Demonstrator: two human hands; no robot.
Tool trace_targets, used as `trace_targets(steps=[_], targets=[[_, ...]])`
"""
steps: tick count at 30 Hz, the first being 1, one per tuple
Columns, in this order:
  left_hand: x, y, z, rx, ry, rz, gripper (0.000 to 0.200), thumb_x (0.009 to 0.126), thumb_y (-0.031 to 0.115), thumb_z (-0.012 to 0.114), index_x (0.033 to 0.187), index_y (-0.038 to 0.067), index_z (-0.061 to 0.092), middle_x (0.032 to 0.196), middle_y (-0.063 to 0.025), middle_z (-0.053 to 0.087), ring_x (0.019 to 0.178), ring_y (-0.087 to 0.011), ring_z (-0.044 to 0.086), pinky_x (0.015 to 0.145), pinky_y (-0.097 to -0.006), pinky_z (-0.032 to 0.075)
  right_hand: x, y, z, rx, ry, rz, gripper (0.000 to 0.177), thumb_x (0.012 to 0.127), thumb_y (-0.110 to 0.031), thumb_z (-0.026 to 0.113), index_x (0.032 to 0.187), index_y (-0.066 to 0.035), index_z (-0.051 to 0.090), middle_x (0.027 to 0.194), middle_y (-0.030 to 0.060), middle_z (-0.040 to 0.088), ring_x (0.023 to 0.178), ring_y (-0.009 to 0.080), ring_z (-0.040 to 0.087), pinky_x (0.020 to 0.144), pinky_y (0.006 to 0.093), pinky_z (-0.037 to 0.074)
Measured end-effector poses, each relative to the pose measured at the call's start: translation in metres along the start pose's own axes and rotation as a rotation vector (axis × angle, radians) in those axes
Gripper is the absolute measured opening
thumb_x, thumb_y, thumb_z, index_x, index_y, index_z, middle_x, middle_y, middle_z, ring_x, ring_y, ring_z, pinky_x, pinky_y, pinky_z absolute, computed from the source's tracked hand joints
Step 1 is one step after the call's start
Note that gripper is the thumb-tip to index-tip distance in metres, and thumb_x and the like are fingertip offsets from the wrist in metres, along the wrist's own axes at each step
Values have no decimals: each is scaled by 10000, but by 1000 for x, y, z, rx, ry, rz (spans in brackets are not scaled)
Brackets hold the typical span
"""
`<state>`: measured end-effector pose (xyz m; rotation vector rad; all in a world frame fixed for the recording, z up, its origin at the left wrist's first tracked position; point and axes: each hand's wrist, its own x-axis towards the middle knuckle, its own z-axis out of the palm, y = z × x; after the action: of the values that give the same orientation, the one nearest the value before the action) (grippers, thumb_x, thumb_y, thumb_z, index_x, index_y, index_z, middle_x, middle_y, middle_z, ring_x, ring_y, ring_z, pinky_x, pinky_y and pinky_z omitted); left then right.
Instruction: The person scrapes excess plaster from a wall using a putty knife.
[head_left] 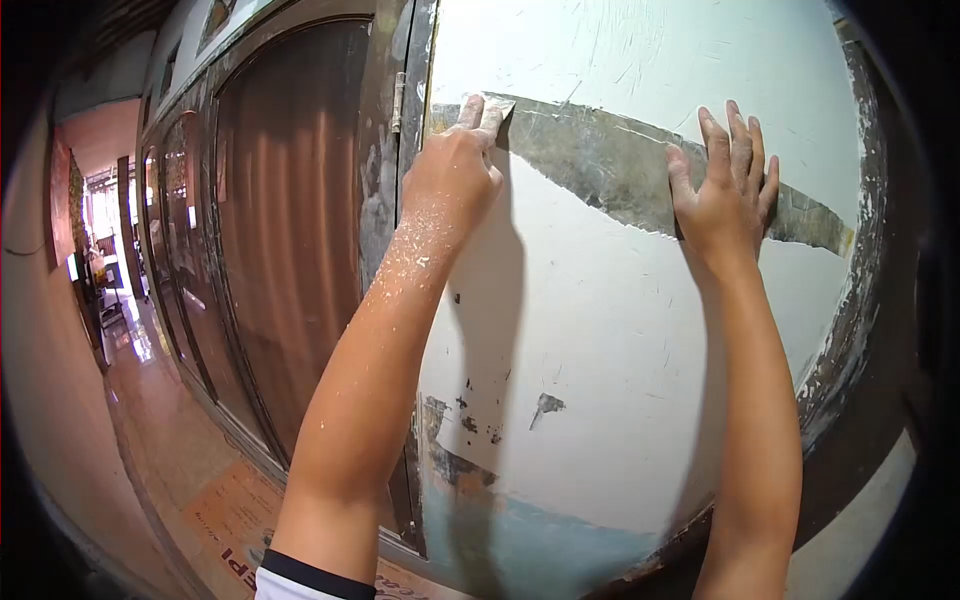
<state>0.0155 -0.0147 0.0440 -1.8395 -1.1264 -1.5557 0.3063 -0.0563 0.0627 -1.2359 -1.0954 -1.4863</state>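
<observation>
Left hand works a bare grey strip on a white-painted panel

The left hand has its fingers together, pressed onto a small flat piece at the left end of the bare grey strip; most of that piece is hidden, so I can't make out quite what it is. Its fingertips are coated in white dust, and pale flakes cling to the wrist and forearm. The grip of the right hand is loose, its fingers spread apart and laid against the panel towards the strip's right end, holding nothing.

Around the strip runs the white-painted panel, its paint edge ragged above and below. Well below the strip I see dark chipped spots, and lower again a blue-green patch. Just beside the strip's left end is a metal hinge on the dark wooden frame; beyond it, further left, hangs a brown curtain. Far below and left of the strip, printed cardboard lies on the floor, near a white sleeve with a black cuff.
</observation>
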Motion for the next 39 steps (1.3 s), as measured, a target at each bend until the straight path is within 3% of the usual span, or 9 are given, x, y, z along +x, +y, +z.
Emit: trace_targets(steps=[6,10,12,15,20,28,30,34,39], targets=[[-3,-5,0,18,6,18,579,850,12,562,1413,119,643,1611,-58,461,1229,-337,651,1044,-458,554,1,1,1,5,42,-13,595,1021,-537,514,1525,-223,485,1672,49,348,1591,262,196,1289,583,76],[-2,-4,0,-14,21,-16,559,890,4,503,1425,110,627,1566,-100,485,1207,-373,656,1071,-429,513,0,-2,-2,23,19,6,582,1029,-526,513,1528,-228,482,1676,43,343,1591,262,195,1292,574,79],[-8,-3,-2,-21,37,-15,576,888,4,500,1437,132,620,1570,-84,486,1217,-369,651,1071,-432,512,-1,-1,0,22,44,4,564,1025,-524,539,1511,-239,512,1674,31,353,1588,257,213,1286,563,90],[-6,-10,-3,50,14,-34,572,892,46,515,1423,213,648,1598,31,472,1187,-330,677,1007,-448,575,-2,-2,0,25,41,2,565,1027,-524,528,1517,-244,497,1672,35,351,1590,258,201,1290,569,84],[-8,-10,-5,-35,-38,-111,570,886,45,509,1411,208,660,1602,30,469,1200,-326,673,1024,-466,563,-1,1,3,12,51,-10,566,1028,-534,520,1513,-242,499,1669,38,353,1586,258,207,1289,571,84],[0,-17,-8,4,11,-40,590,883,60,510,1430,237,645,1614,34,454,1246,-329,652,1075,-459,539,-2,-1,0,24,42,-4,568,1025,-532,529,1509,-237,502,1664,37,357,1583,248,216,1287,574,95],[-3,-16,-11,-12,-29,-53,598,891,11,491,1454,173,610,1571,-25,492,1248,-351,639,1074,-413,522,-2,2,4,11,56,-14,568,1025,-531,527,1508,-234,502,1662,36,360,1583,249,216,1286,575,98],[-3,-16,-17,-11,-80,-88,597,889,6,492,1454,161,608,1568,-40,494,1232,-362,644,1076,-421,520,-4,0,1,12,50,-3,567,1026,-532,528,1511,-239,500,1662,37,363,1584,248,214,1287,570,93],[-2,-30,-8,3,41,10,598,871,51,508,1432,209,640,1598,10,472,1171,-340,679,1025,-453,561,-2,1,2,18,54,-8,569,1024,-527,544,1518,-249,503,1669,35,361,1580,261,233,1287,548,100]])
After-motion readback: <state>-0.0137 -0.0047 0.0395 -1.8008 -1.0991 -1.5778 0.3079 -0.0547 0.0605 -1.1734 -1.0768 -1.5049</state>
